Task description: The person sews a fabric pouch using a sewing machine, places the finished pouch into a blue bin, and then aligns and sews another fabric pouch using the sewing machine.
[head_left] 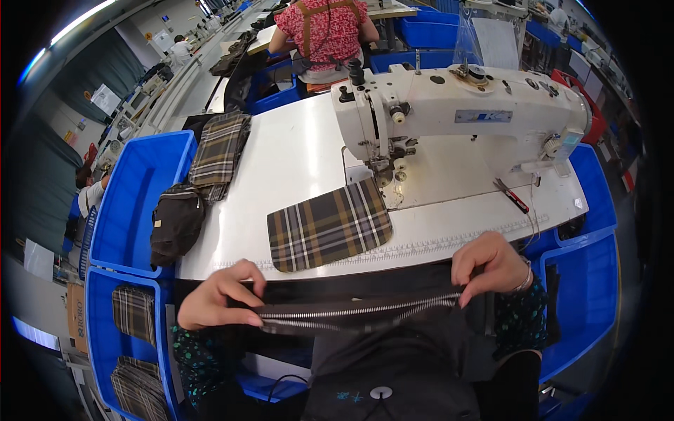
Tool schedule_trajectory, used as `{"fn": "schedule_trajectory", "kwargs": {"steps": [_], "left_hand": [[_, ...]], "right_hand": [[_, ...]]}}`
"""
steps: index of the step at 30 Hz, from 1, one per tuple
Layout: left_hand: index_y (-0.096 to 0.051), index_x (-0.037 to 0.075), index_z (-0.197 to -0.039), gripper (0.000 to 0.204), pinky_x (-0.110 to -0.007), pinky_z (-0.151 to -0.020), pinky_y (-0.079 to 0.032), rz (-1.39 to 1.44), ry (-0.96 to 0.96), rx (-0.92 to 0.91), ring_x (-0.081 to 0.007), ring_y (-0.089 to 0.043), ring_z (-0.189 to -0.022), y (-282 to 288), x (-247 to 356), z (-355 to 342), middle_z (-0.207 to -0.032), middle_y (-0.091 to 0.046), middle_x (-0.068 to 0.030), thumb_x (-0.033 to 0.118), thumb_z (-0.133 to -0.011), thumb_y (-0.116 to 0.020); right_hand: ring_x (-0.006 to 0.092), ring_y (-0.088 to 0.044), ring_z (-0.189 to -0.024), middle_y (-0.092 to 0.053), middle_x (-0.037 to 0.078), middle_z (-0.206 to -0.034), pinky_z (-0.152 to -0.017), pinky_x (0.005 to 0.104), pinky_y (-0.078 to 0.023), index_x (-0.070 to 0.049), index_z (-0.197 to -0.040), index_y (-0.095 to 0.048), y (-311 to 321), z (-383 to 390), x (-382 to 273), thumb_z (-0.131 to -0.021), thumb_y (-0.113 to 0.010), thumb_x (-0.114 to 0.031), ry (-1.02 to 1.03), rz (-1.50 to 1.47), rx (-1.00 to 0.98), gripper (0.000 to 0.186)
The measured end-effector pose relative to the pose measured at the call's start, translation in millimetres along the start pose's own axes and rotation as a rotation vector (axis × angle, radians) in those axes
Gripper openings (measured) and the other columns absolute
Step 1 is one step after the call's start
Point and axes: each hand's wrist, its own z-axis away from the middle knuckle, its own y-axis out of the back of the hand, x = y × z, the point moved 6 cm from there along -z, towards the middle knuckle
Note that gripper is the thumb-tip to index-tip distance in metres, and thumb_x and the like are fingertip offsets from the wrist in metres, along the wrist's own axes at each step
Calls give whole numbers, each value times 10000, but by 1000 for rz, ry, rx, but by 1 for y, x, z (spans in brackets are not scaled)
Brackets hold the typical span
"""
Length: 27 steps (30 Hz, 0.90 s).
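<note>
A dark zipper [365,311] with pale metal teeth is stretched between my two hands, in front of the table's near edge. Its two rows of teeth are spread apart along the middle. My left hand [223,295] pinches one end between thumb and fingers. The other end is gripped by my right hand [491,265], thumb below and fingers above. Beyond them, a plaid fabric panel [330,224] in brown, black and white lies flat on the white table, its far right corner close to the needle area of the sewing machine [449,105].
Red-handled snips [512,196] lie right of the machine bed. A plaid stack [219,151] and a dark cloth bundle [175,224] sit at the table's left. Blue bins [133,203] flank the table; the lower left bin [98,330] holds plaid pieces. A person [323,35] sits beyond.
</note>
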Motion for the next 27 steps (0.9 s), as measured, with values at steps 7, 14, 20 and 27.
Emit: {"fn": "schedule_trajectory", "kwargs": {"steps": [7,14,20,27], "left_hand": [[-818,149,-829,252,-504,-1036,-380,-876,21,338,-265,-581,-1071,24,21,3,-1022,-641,-22,194,-609,-932],[-722,80,-1158,374,-471,-1007,-432,-938,-18,434,-293,-623,-1128,25,-21,-98,-1152,-687,-75,182,-807,-803],[-728,62,-1099,329,-487,-1002,-410,-1095,-153,677,-292,-613,-1129,10,-31,-197,-1186,-678,-90,302,-877,-763],[-743,8,-983,434,-433,-964,-440,-1035,43,423,-243,-643,-1007,21,-61,-238,-1007,-716,-98,406,-829,-824]], "right_hand": [[238,-658,-723,-685,37,-955,-611,329,-529,-70,-892,-629,6,-61,11,-793,-749,-89,542,977,241,157],[211,-684,-753,-662,57,-1015,-626,313,-568,-86,-1020,-606,11,-121,105,-838,-609,-116,630,1267,-1,185],[192,-714,-798,-714,119,-1038,-627,323,-590,-70,-964,-627,-9,-123,110,-810,-640,-157,685,1310,81,177],[207,-719,-810,-724,138,-1016,-642,324,-595,-65,-927,-630,-5,-124,110,-802,-642,-157,675,1252,97,156]]}}
